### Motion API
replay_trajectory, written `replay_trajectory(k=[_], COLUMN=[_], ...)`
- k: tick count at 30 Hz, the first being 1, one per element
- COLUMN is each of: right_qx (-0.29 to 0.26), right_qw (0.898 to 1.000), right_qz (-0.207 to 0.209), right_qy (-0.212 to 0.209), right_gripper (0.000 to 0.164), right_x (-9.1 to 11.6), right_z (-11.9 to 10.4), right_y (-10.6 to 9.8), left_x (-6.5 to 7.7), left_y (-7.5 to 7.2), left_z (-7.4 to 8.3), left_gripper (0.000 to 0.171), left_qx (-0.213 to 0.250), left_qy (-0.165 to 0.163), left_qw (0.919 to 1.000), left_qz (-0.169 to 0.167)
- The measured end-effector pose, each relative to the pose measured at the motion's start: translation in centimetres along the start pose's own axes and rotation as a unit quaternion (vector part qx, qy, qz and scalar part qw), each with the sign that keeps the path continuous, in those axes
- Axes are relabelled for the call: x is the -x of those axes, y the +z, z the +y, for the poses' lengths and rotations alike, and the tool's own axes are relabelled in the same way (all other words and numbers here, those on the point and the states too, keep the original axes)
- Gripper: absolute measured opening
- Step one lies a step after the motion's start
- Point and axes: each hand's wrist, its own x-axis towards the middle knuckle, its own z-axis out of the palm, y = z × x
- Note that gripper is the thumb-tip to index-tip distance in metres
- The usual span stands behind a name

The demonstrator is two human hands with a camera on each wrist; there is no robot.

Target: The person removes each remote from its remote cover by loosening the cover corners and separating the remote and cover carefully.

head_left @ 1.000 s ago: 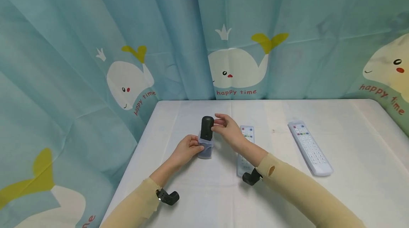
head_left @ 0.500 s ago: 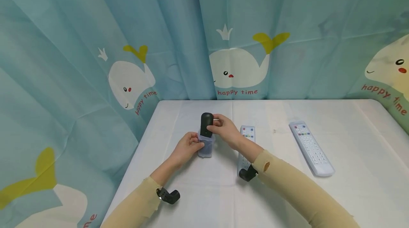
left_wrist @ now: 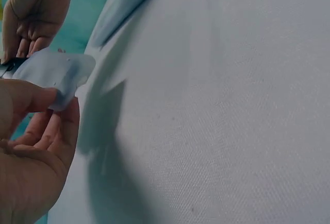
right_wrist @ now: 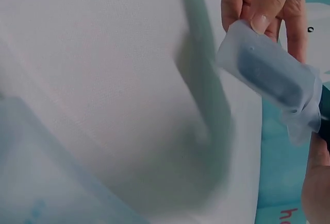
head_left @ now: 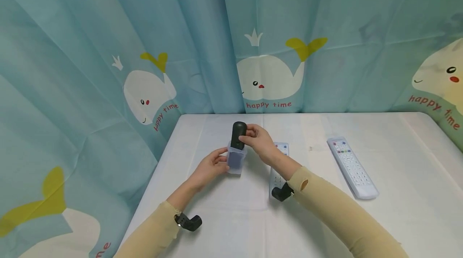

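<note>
A black remote control point(head_left: 238, 132) stands partly inside a translucent silicone cover point(head_left: 236, 161), its upper part sticking out of the cover's mouth. My right hand point(head_left: 263, 145) pinches the bare upper part from the right side. On the other side, my left hand point(head_left: 209, 169) holds the cover's lower left edge between thumb and fingers. The right wrist view shows the cover point(right_wrist: 268, 69) tilted, a dark shape visible through its wall and loose material bunched at the mouth. In the left wrist view the thumb presses on the cover point(left_wrist: 54, 72) near its closed end.
A white remote in a clear cover point(head_left: 278, 173) lies partly under my right forearm. Another white covered remote point(head_left: 352, 169) lies farther right on the white tablecloth point(head_left: 307, 226). Behind the table hangs a blue curtain point(head_left: 202, 49) with whale prints.
Both hands have moved the remote and cover a little up and right. My right fingers, earlier partly spread beside the remote, now pinch it. The cover looks straighter and less folded.
</note>
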Motion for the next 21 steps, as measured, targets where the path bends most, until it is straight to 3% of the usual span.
replay_trajectory(k=[10,16,21], right_qx=[0.008,0.014,0.016], right_qw=[1.0,1.0,1.0], right_qz=[-0.016,-0.01,-0.001], right_qy=[0.001,0.008,0.011], right_gripper=[0.047,0.047,0.048], right_x=[-0.24,-0.55,-0.62], right_z=[-0.16,-0.05,-0.22], right_y=[-0.39,-0.83,-0.99], left_x=[0.54,0.71,0.84], left_y=[0.36,0.36,0.1], left_z=[0.08,0.21,0.13], left_gripper=[0.064,0.051,0.045], left_qx=[-0.024,-0.041,-0.054], left_qy=[0.005,-0.002,-0.008], left_qw=[0.9995,0.9991,0.9983], left_qz=[-0.019,-0.009,-0.022])
